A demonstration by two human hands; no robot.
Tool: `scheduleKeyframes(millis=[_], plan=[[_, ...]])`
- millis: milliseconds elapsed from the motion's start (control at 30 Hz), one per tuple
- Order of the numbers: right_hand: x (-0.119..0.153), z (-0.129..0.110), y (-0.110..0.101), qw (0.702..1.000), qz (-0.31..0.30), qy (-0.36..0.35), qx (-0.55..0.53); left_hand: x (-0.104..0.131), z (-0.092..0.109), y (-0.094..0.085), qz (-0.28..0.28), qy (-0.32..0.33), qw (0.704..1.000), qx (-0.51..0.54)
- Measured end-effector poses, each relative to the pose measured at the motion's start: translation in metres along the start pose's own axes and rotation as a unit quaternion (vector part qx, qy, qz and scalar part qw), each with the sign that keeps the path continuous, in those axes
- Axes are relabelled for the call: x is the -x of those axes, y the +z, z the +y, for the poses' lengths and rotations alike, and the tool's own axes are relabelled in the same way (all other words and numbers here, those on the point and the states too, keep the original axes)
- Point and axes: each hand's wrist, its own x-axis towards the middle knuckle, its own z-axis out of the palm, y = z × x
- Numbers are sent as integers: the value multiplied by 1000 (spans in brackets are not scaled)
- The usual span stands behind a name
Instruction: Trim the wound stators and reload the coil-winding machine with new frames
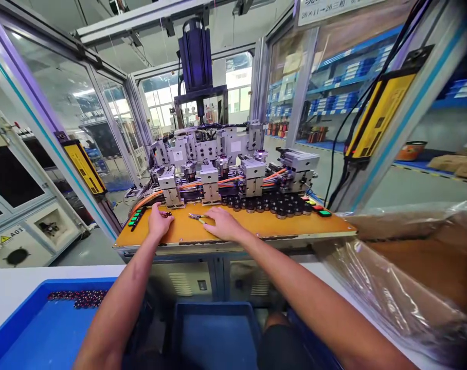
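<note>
My left hand point(159, 222) is at the left part of the orange-brown worktop point(179, 234), its fingers closed on a small dark round part point(167, 214) with coppery specks. My right hand point(222, 224) rests at the middle of the worktop, thumb and forefinger around the handles of a small pair of pliers point(196, 217). The pliers' jaws point left toward my left hand. Behind both hands stands a machine with several grey metal clamp blocks point(209, 177) and orange tubes. Many dark round parts point(282, 205) with metal rims stand in rows at the right.
Green buttons point(134, 218) sit at the worktop's left end, with another green button point(325, 213) at the right. Yellow sensor bars point(85, 167) flank the frame. A blue tray point(21, 318) with dark speckled parts is lower left, a blue bin point(218, 334) below, a plastic-lined box point(411, 267) right.
</note>
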Motion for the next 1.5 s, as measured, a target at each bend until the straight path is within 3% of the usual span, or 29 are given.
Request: scheduleKeyframes(millis=[133,267,333,400,433,467,533,600,767,900,967,1033,1100,1167,1267,1400,1500], plan=[[-7,-4,4,999,6,-28,-31,86,5,-31,-18,58,993,106],[-11,-29,-1,996,37,-40,-74,179,7,-47,8,126,974,189],[7,-51,-12,992,80,-24,-97,211,5,-51,45,183,961,204],[41,-76,-28,985,118,-20,-123,233,0,-56,70,233,951,192],[63,-89,-36,981,129,-38,-141,241,-2,-58,75,249,947,186],[86,-102,-43,971,132,-99,-170,248,-5,-59,76,261,944,184],[126,-122,-52,958,100,-208,-171,256,-10,-62,68,273,941,188],[154,-134,-52,957,51,-244,-149,262,-12,-61,57,272,941,195],[176,-133,-39,954,-68,-224,-187,265,-7,-54,33,220,952,209],[180,-127,-39,906,-153,-215,-332,266,-4,-52,-1,146,953,266],[179,-126,-40,880,-181,-159,-410,267,-5,-53,-10,144,951,274],[173,-127,-38,855,-164,-48,-490,271,-6,-54,-19,154,953,260],[166,-131,-34,809,-127,70,-569,275,-7,-55,-38,165,954,248],[160,-139,-27,750,-118,142,-635,279,-6,-54,-59,167,952,250],[161,-152,-14,700,-118,165,-685,280,-5,-51,-46,164,948,270],[180,-160,3,668,-63,183,-719,275,-4,-51,-29,139,937,319],[186,-156,3,663,-90,205,-714,272,-5,-53,-44,120,934,334]])
